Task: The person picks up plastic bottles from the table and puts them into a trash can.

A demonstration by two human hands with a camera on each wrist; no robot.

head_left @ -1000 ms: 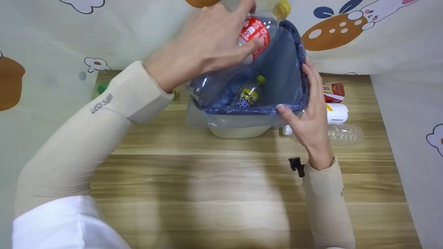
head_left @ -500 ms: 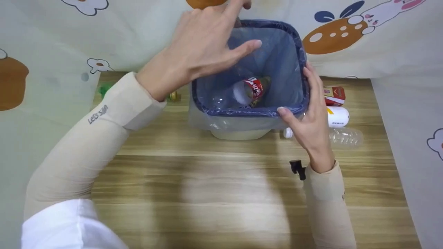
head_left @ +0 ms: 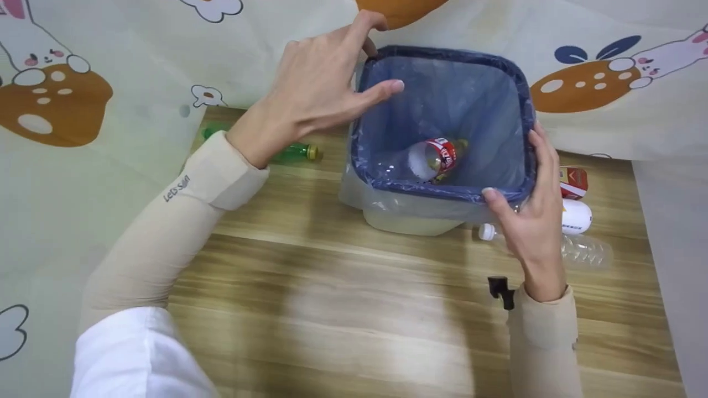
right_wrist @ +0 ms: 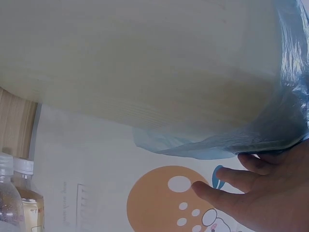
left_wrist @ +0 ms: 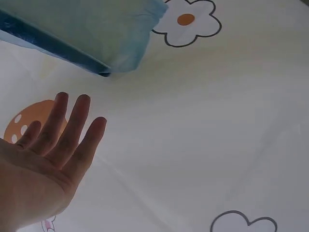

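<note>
A pale trash bin (head_left: 409,223) with a blue plastic liner (head_left: 470,88) folded over its rim stands at the back of the wooden surface. Inside it lies a clear plastic bottle with a red label (head_left: 444,155), partly covering another bottle. My left hand (head_left: 321,83) hovers at the bin's left rim, fingers spread and holding nothing; in the left wrist view that hand (left_wrist: 48,154) is below the bin's blue edge. My right hand (head_left: 534,221) grips the front right corner, thumb over the rim and fingers along the outside.
Right of the bin lie a clear bottle (head_left: 586,250), a white cylindrical container (head_left: 577,216) and a red box (head_left: 573,183). A green bottle (head_left: 297,152) lies left, partly behind my left forearm. A patterned curtain (head_left: 138,50) borders the surface.
The red-labelled bottle has left my left hand and dropped into the bin, over the yellow-capped bottle. The head view has shifted, while my right hand stays on the rim.
</note>
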